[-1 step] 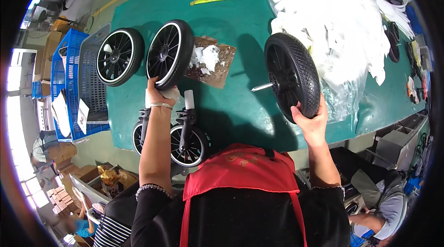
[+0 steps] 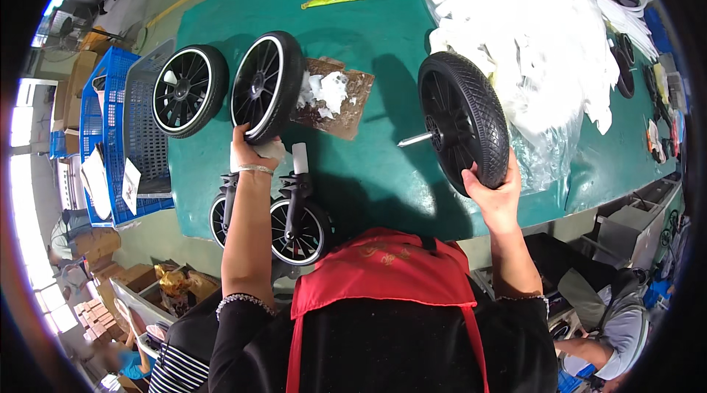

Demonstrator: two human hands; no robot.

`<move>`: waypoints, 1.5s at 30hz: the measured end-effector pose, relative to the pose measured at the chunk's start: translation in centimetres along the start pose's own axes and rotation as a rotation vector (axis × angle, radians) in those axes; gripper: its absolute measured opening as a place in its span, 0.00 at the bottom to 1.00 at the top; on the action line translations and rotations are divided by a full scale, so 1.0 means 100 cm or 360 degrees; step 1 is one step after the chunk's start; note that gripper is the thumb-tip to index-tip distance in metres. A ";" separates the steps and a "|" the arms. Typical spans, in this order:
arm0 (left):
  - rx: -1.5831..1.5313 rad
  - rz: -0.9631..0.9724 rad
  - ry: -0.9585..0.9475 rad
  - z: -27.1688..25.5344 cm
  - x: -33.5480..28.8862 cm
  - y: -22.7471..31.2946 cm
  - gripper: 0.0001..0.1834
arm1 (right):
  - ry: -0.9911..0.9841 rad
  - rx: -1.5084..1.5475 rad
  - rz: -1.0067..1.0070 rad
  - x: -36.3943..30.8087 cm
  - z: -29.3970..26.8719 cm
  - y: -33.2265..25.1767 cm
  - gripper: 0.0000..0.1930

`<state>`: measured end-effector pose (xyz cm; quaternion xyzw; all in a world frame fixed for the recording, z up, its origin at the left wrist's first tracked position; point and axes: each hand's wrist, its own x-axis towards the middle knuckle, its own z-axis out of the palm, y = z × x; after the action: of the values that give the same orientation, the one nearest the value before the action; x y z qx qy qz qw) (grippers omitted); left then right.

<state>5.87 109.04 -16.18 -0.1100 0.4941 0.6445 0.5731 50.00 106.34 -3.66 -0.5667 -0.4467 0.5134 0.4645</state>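
Observation:
My left hand (image 2: 252, 151) is closed on the lower rim of a black spoked wheel (image 2: 259, 85) with a white ring. A white wad, perhaps cloth, shows under that palm. My right hand (image 2: 497, 190) grips the bottom of another black wheel (image 2: 477, 102), its treaded tyre facing right. A metal axle (image 2: 414, 140) sticks out of this wheel's hub toward the left. Between the two wheels lies a brown board (image 2: 352, 115) bearing a white, paste-like lump (image 2: 329, 91). Left of the left-hand wheel stands a similar white-ringed wheel (image 2: 190, 91).
Crumpled white plastic sheeting (image 2: 515, 32) covers the green table's (image 2: 353, 32) right part. A yellow-wrapped thin tool (image 2: 335, 0) lies at the back. Blue (image 2: 103, 110) and grey crates (image 2: 147, 135) stand left. Forked small wheels (image 2: 298, 231) sit by the near edge. Another person (image 2: 618, 338) is at lower right.

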 end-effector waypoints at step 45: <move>0.3413 0.1398 0.0349 -0.060 -0.243 -0.265 0.30 | -0.0258 -0.1372 0.0239 0.316 -0.197 0.094 0.31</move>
<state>33.50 85.29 -15.43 0.5567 0.8285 0.0260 0.0537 72.21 134.46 -17.41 -0.6973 -0.6126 0.3553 0.1107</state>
